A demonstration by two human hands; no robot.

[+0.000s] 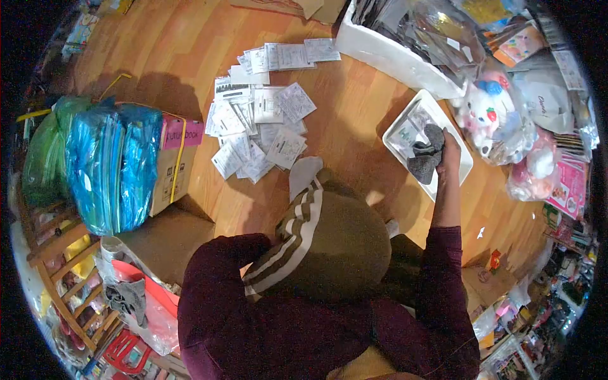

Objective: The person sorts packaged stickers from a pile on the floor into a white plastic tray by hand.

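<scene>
Right hand closed on grey sock, sock lying in white tray on floor. Left hand hidden, can't tell its state. Sock looks soft, light, floppy; likely easiest pinched at bunched middle. Paper slips nearby.

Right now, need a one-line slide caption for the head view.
Right hand holds a grey sock over a white tray; paper slips cover the wooden floor.

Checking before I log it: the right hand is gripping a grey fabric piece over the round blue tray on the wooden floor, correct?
Not quite: the head view shows a rectangular white tray, not round blue. The right hand does grip the grey fabric piece over it, on the wooden floor.
</scene>
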